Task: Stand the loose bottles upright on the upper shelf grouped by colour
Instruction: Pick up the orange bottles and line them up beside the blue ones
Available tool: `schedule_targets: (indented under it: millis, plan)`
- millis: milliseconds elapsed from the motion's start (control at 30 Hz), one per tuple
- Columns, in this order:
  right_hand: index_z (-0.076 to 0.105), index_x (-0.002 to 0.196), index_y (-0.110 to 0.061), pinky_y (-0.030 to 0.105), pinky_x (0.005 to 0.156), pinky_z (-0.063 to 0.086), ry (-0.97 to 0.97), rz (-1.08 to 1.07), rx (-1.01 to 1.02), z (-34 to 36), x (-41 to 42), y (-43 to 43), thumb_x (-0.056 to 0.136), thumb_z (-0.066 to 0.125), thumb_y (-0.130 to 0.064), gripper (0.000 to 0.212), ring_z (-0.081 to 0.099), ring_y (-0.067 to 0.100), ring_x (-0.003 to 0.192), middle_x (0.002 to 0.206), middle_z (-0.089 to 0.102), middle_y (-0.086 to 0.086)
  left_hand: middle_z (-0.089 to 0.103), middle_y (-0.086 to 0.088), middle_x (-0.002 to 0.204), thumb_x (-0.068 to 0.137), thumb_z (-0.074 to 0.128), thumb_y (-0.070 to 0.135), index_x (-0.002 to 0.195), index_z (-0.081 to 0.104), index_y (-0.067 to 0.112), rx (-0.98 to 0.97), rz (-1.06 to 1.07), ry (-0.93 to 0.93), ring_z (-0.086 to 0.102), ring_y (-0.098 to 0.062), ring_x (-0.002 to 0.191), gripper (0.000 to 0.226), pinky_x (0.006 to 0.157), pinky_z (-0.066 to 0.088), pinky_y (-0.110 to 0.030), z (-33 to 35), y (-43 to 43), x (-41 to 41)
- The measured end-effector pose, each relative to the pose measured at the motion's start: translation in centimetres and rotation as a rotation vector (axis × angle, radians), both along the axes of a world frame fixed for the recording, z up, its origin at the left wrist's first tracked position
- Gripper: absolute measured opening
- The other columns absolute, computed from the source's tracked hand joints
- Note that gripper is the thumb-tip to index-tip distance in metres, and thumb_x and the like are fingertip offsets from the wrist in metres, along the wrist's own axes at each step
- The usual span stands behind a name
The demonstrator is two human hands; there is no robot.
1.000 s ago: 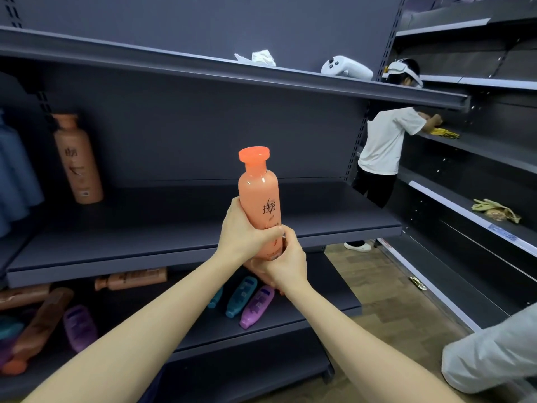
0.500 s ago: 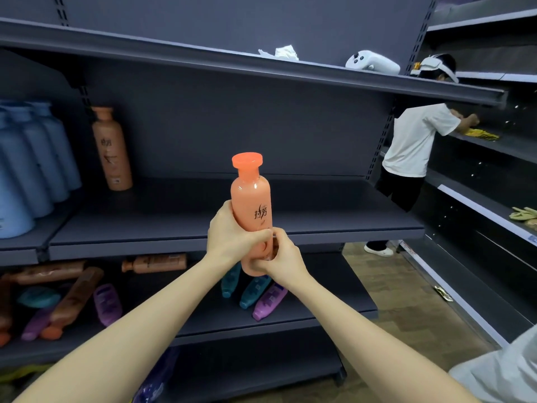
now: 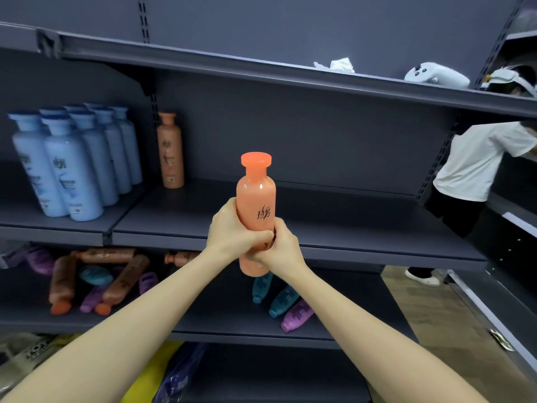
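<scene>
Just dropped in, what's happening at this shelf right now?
A person holds an orange bottle upright in both hands, left hand and right hand wrapped round its lower half, in front of the upper shelf. Blue bottles already stand grouped at the left, with one brownish-orange bottle beside them. Several bottles still lie loose on the shelf below.

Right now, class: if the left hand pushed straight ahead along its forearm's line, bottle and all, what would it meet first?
The left hand, gripping the orange bottle together with the right hand, points up and forward over the shelf. The path looks free until the back panel, though depth is hard to judge.
</scene>
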State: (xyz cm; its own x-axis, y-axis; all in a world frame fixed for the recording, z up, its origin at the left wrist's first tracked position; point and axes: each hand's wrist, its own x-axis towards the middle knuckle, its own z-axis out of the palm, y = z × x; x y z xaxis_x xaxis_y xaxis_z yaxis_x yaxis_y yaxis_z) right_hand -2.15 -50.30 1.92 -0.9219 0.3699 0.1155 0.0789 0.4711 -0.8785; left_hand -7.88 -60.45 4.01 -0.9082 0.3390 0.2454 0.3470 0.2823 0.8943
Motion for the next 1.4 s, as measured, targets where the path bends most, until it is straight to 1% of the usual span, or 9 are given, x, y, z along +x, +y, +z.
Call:
schedule_targets:
  millis: [267,433,600,733,833,1000,1200,1333,1400]
  plan:
    - [0.05,0.11,-0.022,0.04,0.077,0.057,-0.013,-0.031,-0.005,-0.4,-4.4,-1.3,0.063,0.081,-0.016,0.056,0.063,0.018,0.093,0.103,0.061,-0.006,0.063,0.006,0.097,0.055,0.082,0.019,0.1,0.051,0.022,-0.044,-0.01,-0.002,0.062,-0.013,0.091,0.055,0.076,0.052,-0.031,0.0,-1.5,-4.1]
    - [0.05,0.107,-0.022,0.031,0.075,0.054,0.001,-0.058,-0.005,-0.3,-7.8,-2.1,0.064,0.081,-0.016,0.054,0.061,0.014,0.092,0.1,0.061,-0.007,0.063,0.005,0.099,0.053,0.082,0.021,0.103,0.051,0.021,-0.077,-0.053,-0.006,0.062,-0.011,0.089,0.058,0.078,0.055,-0.035,0.3,-2.2,-7.9]
    - [0.05,0.105,-0.023,0.033,0.074,0.056,-0.009,-0.101,-0.025,-0.1,-12.3,-3.2,0.062,0.081,-0.016,0.053,0.062,0.015,0.091,0.1,0.063,-0.006,0.063,0.006,0.097,0.05,0.082,0.024,0.102,0.051,0.021,-0.111,-0.095,-0.004,0.062,-0.011,0.089,0.06,0.079,0.055,-0.038,0.4,-3.0,-12.7]
    - [0.051,0.104,-0.02,0.038,0.079,0.056,-0.009,-0.148,-0.013,-0.3,-15.6,-3.9,0.059,0.082,-0.016,0.055,0.063,0.018,0.092,0.1,0.064,-0.003,0.063,0.003,0.098,0.048,0.082,0.027,0.102,0.049,0.02,-0.141,-0.108,0.012,0.062,-0.014,0.09,0.063,0.081,0.054,-0.04,0.4,-3.5,-16.0]
    - [0.051,0.105,-0.017,0.039,0.079,0.056,-0.008,-0.179,-0.011,-0.6,-17.9,-4.6,0.059,0.083,-0.016,0.057,0.064,0.02,0.092,0.101,0.064,0.0,0.062,0.003,0.1,0.052,0.083,0.024,0.107,0.048,0.019,-0.16,-0.126,0.017,0.061,-0.016,0.094,0.065,0.081,0.053,-0.038,0.3,-3.9,-18.2]
    - [0.048,0.104,-0.017,0.029,0.069,0.051,-0.016,-0.229,-0.012,-0.8,-20.7,-5.7,0.061,0.082,-0.012,0.055,0.063,0.019,0.089,0.095,0.06,-0.004,0.061,0.001,0.105,0.056,0.083,0.019,0.113,0.045,0.018,-0.176,-0.166,0.006,0.061,-0.019,0.097,0.068,0.083,0.052,-0.039,0.0,-4.5,-21.4]
    - [0.047,0.105,-0.013,0.032,0.074,0.052,-0.013,-0.266,-0.015,-0.9,-23.2,-6.3,0.062,0.083,-0.01,0.056,0.061,0.019,0.087,0.095,0.059,-0.002,0.061,-0.001,0.11,0.058,0.082,0.016,0.118,0.042,0.02,-0.118,-0.215,-0.026,0.06,-0.021,0.102,0.072,0.088,0.051,-0.044,-0.6,-5.0,-23.9]
    - [0.049,0.109,-0.01,0.04,0.081,0.055,-0.005,-0.292,-0.012,-1.3,-24.5,-6.4,0.061,0.082,-0.009,0.058,0.063,0.024,0.094,0.102,0.063,0.003,0.061,-0.001,0.114,0.061,0.081,0.015,0.127,0.039,0.02,-0.083,-0.226,-0.016,0.06,-0.02,0.105,0.079,0.09,0.05,-0.043,-1.0,-5.1,-24.9]
    - [0.049,0.107,-0.01,0.039,0.08,0.054,-0.003,-0.294,-0.011,-1.3,-24.8,-6.4,0.062,0.082,-0.009,0.056,0.062,0.022,0.092,0.099,0.062,0.002,0.06,-0.001,0.116,0.062,0.081,0.015,0.132,0.036,0.021,-0.065,-0.232,-0.013,0.059,-0.019,0.107,0.083,0.092,0.05,-0.042,-1.2,-5.2,-25.2]
